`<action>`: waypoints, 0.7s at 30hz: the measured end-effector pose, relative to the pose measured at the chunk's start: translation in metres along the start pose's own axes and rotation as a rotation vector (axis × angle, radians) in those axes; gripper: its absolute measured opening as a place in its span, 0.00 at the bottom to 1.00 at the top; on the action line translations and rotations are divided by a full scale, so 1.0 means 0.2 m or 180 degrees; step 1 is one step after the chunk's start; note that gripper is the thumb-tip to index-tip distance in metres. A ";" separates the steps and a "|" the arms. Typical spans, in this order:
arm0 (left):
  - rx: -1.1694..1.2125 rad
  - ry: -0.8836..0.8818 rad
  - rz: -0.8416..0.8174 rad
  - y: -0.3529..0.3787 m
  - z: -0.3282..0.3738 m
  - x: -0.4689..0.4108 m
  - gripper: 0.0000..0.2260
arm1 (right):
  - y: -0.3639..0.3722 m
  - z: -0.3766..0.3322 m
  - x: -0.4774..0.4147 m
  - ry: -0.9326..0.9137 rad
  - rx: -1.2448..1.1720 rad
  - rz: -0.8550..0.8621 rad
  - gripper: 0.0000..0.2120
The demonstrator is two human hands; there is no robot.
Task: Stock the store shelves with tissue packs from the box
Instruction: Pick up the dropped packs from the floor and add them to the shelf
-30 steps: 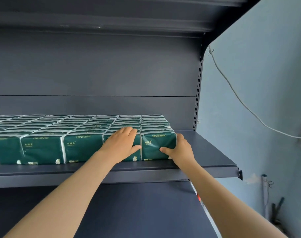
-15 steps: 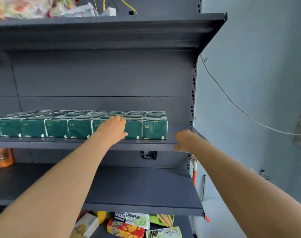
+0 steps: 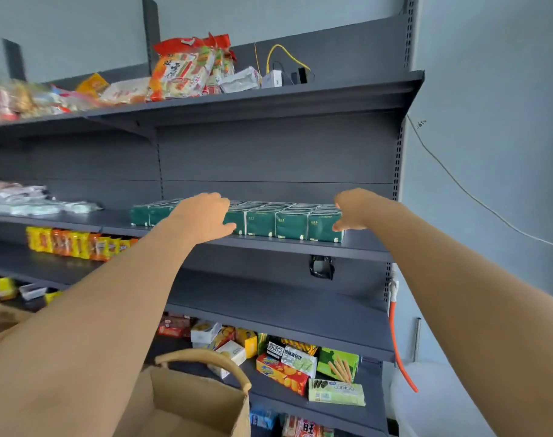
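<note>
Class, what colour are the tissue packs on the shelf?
Dark green tissue packs, white seams; head view.

One head-worn view — facing the shelves (image 3: 268, 247) straight on, near, arm's reach away.

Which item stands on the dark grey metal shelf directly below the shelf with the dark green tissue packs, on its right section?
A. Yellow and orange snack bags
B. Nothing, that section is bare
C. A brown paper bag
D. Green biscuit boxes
B: the dark grey metal shelf under the dark green tissue packs shows only its bare surface on the right section; the yellow and orange snack bags sit further left.
</note>
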State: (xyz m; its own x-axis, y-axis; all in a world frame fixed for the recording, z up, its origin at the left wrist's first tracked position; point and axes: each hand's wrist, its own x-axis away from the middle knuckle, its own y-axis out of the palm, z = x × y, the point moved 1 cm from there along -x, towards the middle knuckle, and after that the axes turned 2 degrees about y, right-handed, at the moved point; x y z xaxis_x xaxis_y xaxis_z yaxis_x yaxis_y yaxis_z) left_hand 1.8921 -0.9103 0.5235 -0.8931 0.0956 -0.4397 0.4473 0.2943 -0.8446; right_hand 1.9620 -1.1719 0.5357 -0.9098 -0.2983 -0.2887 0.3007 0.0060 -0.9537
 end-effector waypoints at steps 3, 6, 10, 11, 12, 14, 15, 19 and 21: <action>-0.0089 -0.0076 0.0086 -0.13 -0.11 0.11 0.20 | -0.13 -0.12 0.08 -0.0106 -0.0078 0.0185 0.22; -0.0155 -0.0150 0.0212 -0.25 -0.22 0.23 0.20 | -0.23 -0.27 0.16 -0.0207 -0.0115 0.0290 0.21; -0.0264 -0.0238 0.0384 -0.37 -0.42 0.43 0.20 | -0.32 -0.53 0.28 -0.0324 -0.0147 0.0440 0.20; -0.0292 -0.0251 0.0428 -0.39 -0.48 0.50 0.20 | -0.34 -0.61 0.31 -0.0338 -0.0148 0.0493 0.20; -0.0326 -0.0263 0.0469 -0.40 -0.54 0.56 0.20 | -0.36 -0.69 0.35 -0.0339 -0.0125 0.0556 0.20; -0.0418 -0.0240 0.0495 -0.42 -0.67 0.70 0.20 | -0.38 -0.87 0.44 -0.0315 -0.0075 0.0678 0.18; -0.0449 -0.0208 0.0492 -0.43 -0.73 0.77 0.20 | -0.39 -0.96 0.49 -0.0299 -0.0057 0.0711 0.17; -0.0541 -0.0128 0.0522 -0.43 -0.99 1.03 0.19 | -0.39 -1.37 0.62 -0.0268 -0.0013 0.0694 0.14; -0.0495 -0.0171 0.0521 -0.41 -1.13 1.15 0.18 | -0.40 -1.55 0.66 -0.0293 -0.0040 0.0657 0.14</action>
State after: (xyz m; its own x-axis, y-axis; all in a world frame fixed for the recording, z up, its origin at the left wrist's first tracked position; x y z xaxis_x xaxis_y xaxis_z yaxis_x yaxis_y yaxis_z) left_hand 1.6395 -0.6971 0.5608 -0.8035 0.1047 -0.5860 0.5693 0.4225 -0.7052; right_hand 1.7289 -0.9165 0.5477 -0.7992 -0.3753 -0.4695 0.4737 0.0877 -0.8763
